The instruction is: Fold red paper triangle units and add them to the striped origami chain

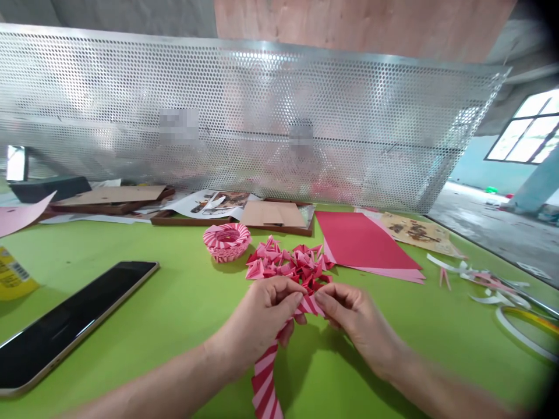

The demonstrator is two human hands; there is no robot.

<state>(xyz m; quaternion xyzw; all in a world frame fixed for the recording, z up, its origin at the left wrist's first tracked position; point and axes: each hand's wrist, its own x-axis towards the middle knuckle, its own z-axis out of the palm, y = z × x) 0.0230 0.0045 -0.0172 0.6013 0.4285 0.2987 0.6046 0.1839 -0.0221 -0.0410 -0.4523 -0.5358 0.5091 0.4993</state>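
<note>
A curved strip of interlocked folded paper pieces (pixel 265 384), striped red and pink, runs from between my hands down toward the near edge of the view. My left hand (pixel 273 305) is closed round its upper part, thumb on top. At the strip's upper end, my right hand (pixel 349 311) pinches with thumb and fingers. Just beyond my fingers lies a pile of loose folded paper pieces (pixel 271 259) in red and pink. Left of that pile stands a small round paper basket (pixel 227 241), striped red and pink at its rim.
A phone (pixel 78 320) lies at the left by a yellow packet (pixel 15 276). Red paper sheets (pixel 367 241) rest behind right, with paper scraps (pixel 493 282) and a tape ring (pixel 524 326) farther right. Trays (pixel 236 218) line a perforated metal screen (pixel 262 116).
</note>
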